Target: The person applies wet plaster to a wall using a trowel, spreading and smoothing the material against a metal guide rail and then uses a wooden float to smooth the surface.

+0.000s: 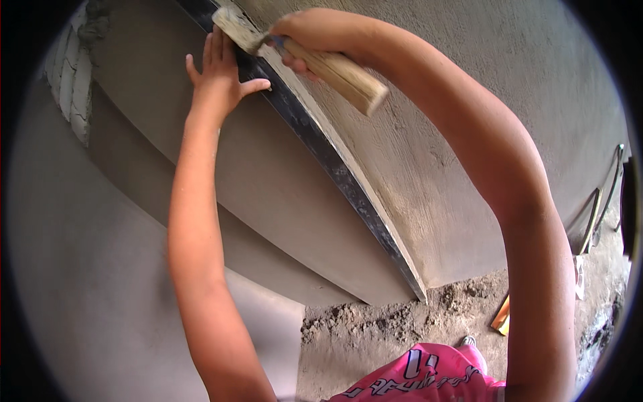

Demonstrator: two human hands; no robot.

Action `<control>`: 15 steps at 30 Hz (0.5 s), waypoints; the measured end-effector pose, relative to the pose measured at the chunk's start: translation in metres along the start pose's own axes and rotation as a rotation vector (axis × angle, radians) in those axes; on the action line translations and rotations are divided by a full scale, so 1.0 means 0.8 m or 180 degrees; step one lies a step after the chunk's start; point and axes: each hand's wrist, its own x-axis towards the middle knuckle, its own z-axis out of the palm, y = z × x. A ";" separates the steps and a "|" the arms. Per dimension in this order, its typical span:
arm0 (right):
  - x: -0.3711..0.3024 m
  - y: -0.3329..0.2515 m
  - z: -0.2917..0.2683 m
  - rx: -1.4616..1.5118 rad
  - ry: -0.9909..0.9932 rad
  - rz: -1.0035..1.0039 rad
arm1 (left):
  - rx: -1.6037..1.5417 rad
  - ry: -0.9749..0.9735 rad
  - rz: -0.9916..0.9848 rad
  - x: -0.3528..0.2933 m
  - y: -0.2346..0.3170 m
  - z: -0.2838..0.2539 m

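My left hand lies flat with fingers stretched and thumb spread, pressed against the upper part of a long dark straightedge and the wall beside it. The straightedge runs down along a wall corner to the floor, with a pale strip of plaster along its right side. Closed round a trowel by its wooden handle is my right hand. The trowel's plaster-smeared blade reaches left, close above my left fingertips, at the corner edge. Part of the handle is hidden by my right fingers.
A rough plastered wall extends to the right, a smoother grey wall face to the left. Loose mortar crumbs lie along the wall's foot. An orange piece and long-handled tools are at the right.
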 end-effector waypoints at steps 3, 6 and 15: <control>0.058 -0.035 -0.021 -0.0047 -0.0108 -0.0237 | -0.0040 0.0038 -0.0060 0.005 0.006 -0.002; 0.070 -0.058 -0.032 -0.0169 -0.0053 -0.0175 | -0.0065 -0.0002 -0.0061 0.003 0.008 -0.003; 0.048 -0.010 -0.030 0.0082 -0.0078 0.0140 | -0.0059 0.0091 -0.0016 0.006 0.007 0.002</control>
